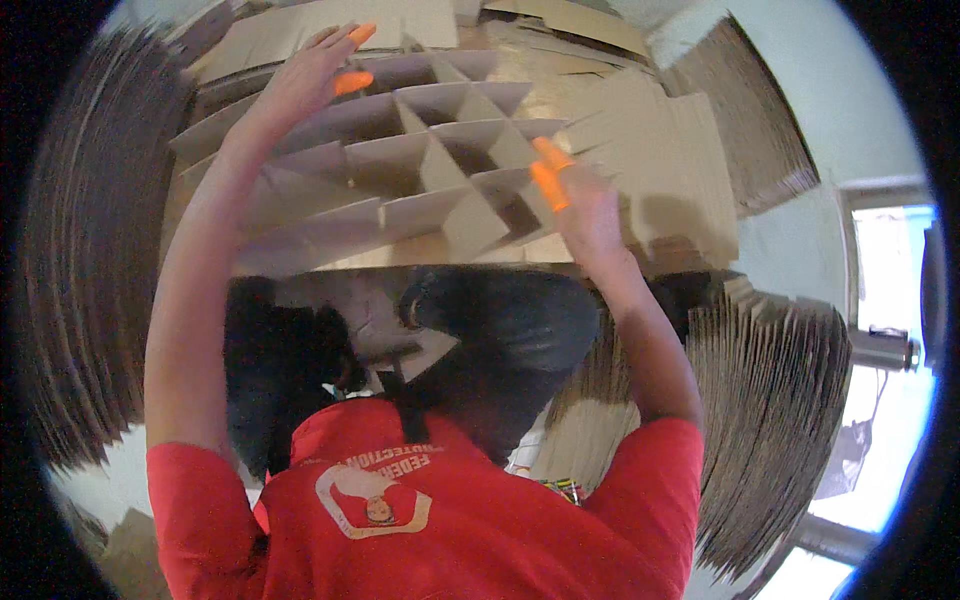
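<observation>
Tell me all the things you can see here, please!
Cardboard divider grid: one, brown, upper middle, under both hands.
Flat cardboard stacks: several, brown, left, right and top right.
Wall: pale, far right.
Metal pipe: one, grey, right edge.
Red shirt: one, with a pale badge, bottom middle.
Orange finger covers: four seen, two on each hand.
Left hand: open, resting on the grid's upper left.
Right hand: fingers on the grid's right side.

Dim indoors, window glare right, edges warped/blurred.
</observation>
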The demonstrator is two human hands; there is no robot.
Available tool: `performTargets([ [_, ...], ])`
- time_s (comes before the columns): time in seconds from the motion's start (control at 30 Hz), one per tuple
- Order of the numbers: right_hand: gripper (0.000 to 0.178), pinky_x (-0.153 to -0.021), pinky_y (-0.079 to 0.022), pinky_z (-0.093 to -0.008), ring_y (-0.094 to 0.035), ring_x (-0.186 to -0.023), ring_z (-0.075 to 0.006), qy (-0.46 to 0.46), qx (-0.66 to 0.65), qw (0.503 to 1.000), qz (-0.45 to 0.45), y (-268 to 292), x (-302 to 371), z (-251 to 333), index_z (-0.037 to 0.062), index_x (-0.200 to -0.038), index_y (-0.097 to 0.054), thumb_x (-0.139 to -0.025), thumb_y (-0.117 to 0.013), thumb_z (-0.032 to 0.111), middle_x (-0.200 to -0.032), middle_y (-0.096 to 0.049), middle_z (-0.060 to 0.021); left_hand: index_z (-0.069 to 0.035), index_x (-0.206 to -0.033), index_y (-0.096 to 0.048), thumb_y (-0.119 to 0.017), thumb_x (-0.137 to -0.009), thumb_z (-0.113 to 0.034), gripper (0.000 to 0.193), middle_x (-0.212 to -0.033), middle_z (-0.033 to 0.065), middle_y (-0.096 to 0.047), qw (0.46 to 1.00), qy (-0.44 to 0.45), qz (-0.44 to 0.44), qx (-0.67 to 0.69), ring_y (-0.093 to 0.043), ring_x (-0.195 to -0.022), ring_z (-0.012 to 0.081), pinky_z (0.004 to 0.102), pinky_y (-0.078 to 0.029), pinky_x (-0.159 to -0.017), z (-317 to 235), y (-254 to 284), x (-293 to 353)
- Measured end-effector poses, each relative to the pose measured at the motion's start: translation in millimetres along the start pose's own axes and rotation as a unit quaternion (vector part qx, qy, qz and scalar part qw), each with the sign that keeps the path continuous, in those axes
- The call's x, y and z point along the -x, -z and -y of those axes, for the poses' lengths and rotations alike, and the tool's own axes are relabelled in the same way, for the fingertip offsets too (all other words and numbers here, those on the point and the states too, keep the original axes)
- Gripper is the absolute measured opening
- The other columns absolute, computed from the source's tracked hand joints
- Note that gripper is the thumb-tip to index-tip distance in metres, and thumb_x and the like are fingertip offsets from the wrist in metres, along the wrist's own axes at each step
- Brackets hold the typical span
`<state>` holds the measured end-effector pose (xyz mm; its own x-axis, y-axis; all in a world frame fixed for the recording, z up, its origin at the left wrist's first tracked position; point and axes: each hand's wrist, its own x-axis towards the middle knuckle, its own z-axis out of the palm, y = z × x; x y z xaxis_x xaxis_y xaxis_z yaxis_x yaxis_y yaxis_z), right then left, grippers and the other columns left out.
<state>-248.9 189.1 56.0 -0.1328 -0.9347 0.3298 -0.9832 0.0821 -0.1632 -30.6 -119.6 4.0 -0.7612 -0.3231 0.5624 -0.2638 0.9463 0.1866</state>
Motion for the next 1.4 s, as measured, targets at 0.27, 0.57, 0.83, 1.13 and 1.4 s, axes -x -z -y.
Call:
performTargets([
  [0.27, 0.052, -0.087, -0.044, -0.0488, -0.050, -0.110, -0.0332, -0.260, 0.375, 0.890, -0.021, 3.0, 53.4, -170.1, 0.0086, -0.122, -0.053, -0.077, -0.072, 0.026, -0.115, -0.056, -0.0132, -0.008, -0.145, -0.034, -0.058, -0.093, -0.022, 0.060, -0.147, 0.0160, -0.039, 0.988, -0.036, 0.152, -0.007, -0.034, -0.138, 0.0314, 0.0404, -0.031, -0.111, -9.2, -6.8, 7.0],
  [0.57, 0.046, -0.073, -0.048, -0.0476, -0.059, -0.091, -0.0395, -0.265, 0.288, 0.904, -0.174, 10.4, 85.1, -289.1, 0.0048, -0.105, -0.058, -0.072, -0.079, 0.029, -0.097, -0.061, -0.0188, -0.002, -0.124, -0.059, -0.066, -0.087, -0.018, 0.040, -0.113, 0.0156, -0.066, 0.971, 0.192, -0.053, 0.133, -0.062, -0.109, 0.0290, 0.0330, -0.047, -0.092, -82.6, 95.3, 50.7],
  [0.83, 0.044, -0.082, -0.052, -0.0383, -0.061, -0.099, -0.0252, -0.150, 0.021, 0.921, -0.359, 89.0, 3.6, -127.5, -0.0015, -0.122, -0.053, -0.083, -0.071, 0.012, -0.114, -0.062, -0.0180, -0.006, -0.117, -0.063, -0.074, -0.078, -0.018, 0.042, -0.094, 0.0127, -0.068, 0.987, 0.153, -0.047, 0.031, -0.064, -0.084, 0.0301, 0.0373, -0.052, -0.081, -143.2, 97.1, 130.3],
  [1.13, 0.058, -0.096, -0.044, -0.0304, -0.058, -0.113, -0.0179, 0.096, -0.185, 0.973, -0.102, 105.9, -46.0, 41.7, 0.0056, -0.137, -0.050, -0.083, -0.070, 0.011, -0.126, -0.061, -0.0148, -0.007, -0.091, -0.067, -0.073, -0.073, -0.011, 0.019, -0.075, 0.0106, -0.065, 0.989, 0.120, -0.053, 0.066, -0.061, -0.073, 0.0286, 0.0392, -0.051, -0.068, -140.3, 54.0, 138.1],
  [1.4, 0.058, -0.095, -0.043, -0.0276, -0.056, -0.108, -0.0113, 0.042, -0.144, 0.988, -0.037, 79.4, -45.5, 80.2, 0.0045, -0.139, -0.047, -0.085, -0.067, 0.007, -0.126, -0.062, -0.0111, -0.007, -0.083, -0.065, -0.072, -0.072, -0.009, 0.012, -0.070, 0.0100, -0.063, 0.986, 0.123, -0.076, 0.086, -0.059, -0.068, 0.0286, 0.0392, -0.049, -0.061, -138.5, 50.4, 138.1],
])
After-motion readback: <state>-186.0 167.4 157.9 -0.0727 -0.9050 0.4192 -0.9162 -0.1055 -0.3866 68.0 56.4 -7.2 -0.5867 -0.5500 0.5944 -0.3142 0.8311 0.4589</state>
